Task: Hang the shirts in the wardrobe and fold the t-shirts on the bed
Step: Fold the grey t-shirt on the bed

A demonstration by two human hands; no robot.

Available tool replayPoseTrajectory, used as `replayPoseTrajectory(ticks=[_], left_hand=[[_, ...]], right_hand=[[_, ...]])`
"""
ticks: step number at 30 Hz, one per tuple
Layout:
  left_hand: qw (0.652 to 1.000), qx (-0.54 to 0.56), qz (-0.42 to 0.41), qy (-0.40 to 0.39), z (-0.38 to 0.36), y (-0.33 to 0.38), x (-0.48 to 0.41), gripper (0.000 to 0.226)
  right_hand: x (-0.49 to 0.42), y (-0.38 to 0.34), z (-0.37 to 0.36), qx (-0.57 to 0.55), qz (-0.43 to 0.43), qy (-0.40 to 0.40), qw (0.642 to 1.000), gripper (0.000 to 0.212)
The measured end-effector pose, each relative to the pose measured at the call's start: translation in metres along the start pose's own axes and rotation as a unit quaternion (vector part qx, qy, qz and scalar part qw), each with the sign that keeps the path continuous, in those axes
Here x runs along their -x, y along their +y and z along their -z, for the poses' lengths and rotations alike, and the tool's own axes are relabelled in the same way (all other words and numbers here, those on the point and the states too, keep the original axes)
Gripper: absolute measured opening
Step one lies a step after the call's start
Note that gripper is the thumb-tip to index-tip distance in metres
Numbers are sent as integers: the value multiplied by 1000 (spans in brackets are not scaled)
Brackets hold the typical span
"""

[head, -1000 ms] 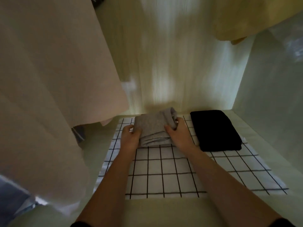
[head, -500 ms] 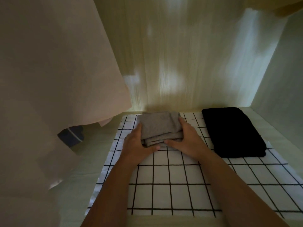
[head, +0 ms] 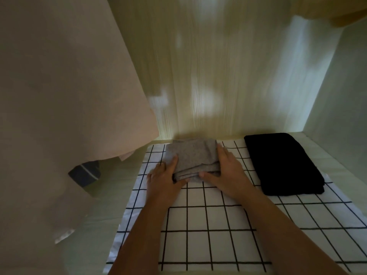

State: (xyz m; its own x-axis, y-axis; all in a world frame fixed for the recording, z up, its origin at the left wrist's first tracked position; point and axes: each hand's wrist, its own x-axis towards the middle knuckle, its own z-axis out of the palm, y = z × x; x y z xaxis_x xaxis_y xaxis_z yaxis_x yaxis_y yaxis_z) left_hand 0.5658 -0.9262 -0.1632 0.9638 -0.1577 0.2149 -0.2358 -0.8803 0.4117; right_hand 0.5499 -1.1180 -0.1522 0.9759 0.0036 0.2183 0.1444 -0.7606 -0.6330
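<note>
A folded grey t-shirt (head: 191, 157) lies at the back of a black-and-white checked liner (head: 208, 221) on the wardrobe floor. My left hand (head: 162, 176) holds its left front corner, thumb on top and fingers tucked at the edge. On the other side, my right hand (head: 228, 169) lies against it with straight fingers, the thumb along the front edge. To the right a folded black t-shirt (head: 282, 163) rests on the same liner. A pale beige shirt (head: 75, 92) hangs at the left.
The wood-grain back wall (head: 208, 66) stands just behind the grey t-shirt, and a pale side wall (head: 341, 92) closes the right. A dark striped item (head: 85, 173) sits under the hanging shirt. A yellow garment's hem (head: 327, 10) shows at top right.
The grey t-shirt has come down onto the liner near the back wall. My left thumb moved onto its top and my right hand slid along its side. The view moved closer.
</note>
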Motion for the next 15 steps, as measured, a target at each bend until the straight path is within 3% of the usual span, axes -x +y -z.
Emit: replayPoseTrajectory(ticks=[2, 5, 9, 12, 15], left_hand=[[1000, -2, 8, -7, 2, 2, 1, 77], [1000, -24, 2, -3, 0, 2, 0, 75], [1000, -24, -5, 20, -2, -2, -2, 61], [999, -38, 8, -19, 0, 0, -1, 67], [996, -56, 23, -59, 6, 5, 0, 71]], right_hand=[[1, -18, 2, 84, -16, 21, 996, 81], [-12, -54, -8, 179, 101, 80, 975, 58], [-38, -79, -32, 266, 142, -59, 951, 51], [-44, -67, -41, 239, 83, -78, 964, 51], [-38, -49, -42, 235, 28, -50, 970, 62]])
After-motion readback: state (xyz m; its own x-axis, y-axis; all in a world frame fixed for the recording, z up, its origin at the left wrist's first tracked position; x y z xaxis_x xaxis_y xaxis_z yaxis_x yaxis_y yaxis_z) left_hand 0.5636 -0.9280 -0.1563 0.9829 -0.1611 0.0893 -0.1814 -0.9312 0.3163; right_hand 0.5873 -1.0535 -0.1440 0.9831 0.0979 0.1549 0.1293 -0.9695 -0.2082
